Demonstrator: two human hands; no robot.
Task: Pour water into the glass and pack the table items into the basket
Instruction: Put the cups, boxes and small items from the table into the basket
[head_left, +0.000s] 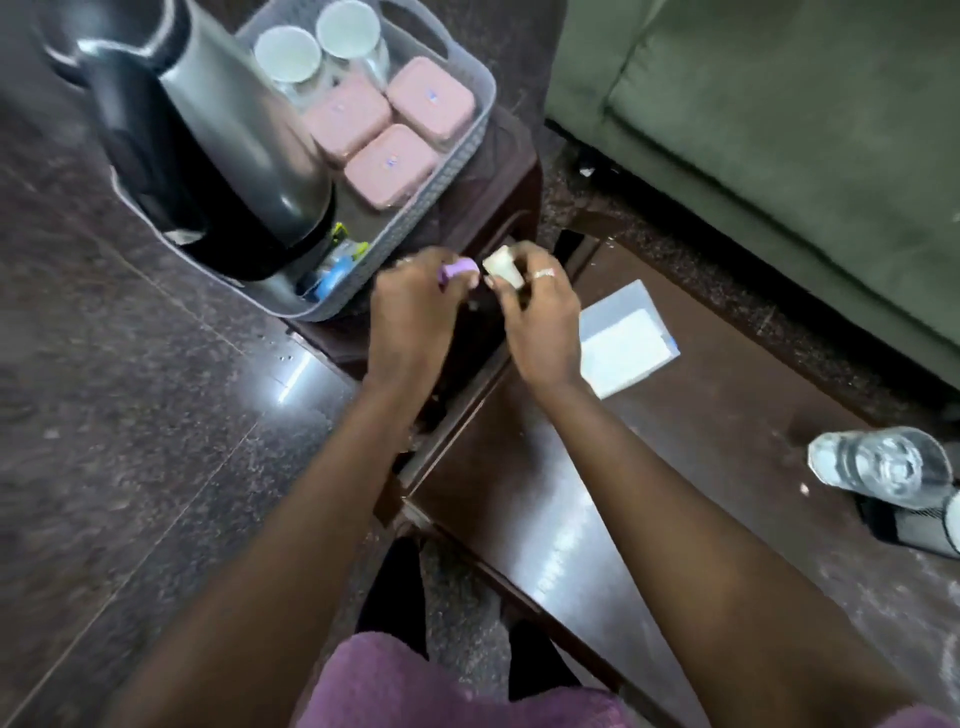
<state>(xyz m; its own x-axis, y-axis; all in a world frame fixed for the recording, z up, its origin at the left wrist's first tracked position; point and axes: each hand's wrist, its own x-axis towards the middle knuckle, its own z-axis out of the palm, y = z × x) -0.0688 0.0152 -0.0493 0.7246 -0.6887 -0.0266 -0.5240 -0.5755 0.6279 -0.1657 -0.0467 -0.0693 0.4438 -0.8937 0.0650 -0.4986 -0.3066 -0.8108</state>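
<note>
- Water-filled glass (880, 465) upright on table (545, 467), well apart, probably already poured
- Left hand (410, 317) pinching purple piece (457, 270); right hand (540, 317) pinching cream piece (503, 265); likely next for packing
- Beyond, basket (467, 135) holding kettle (228, 145), cups, pink boxes

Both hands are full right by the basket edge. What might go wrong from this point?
The basket looks nearly full with the kettle, two cups and three pink boxes, so the small purple item in the left hand and the cream piece in the right hand may have little room. The glass of water stands near the table's far edge, where a passing arm might tip it.
</note>
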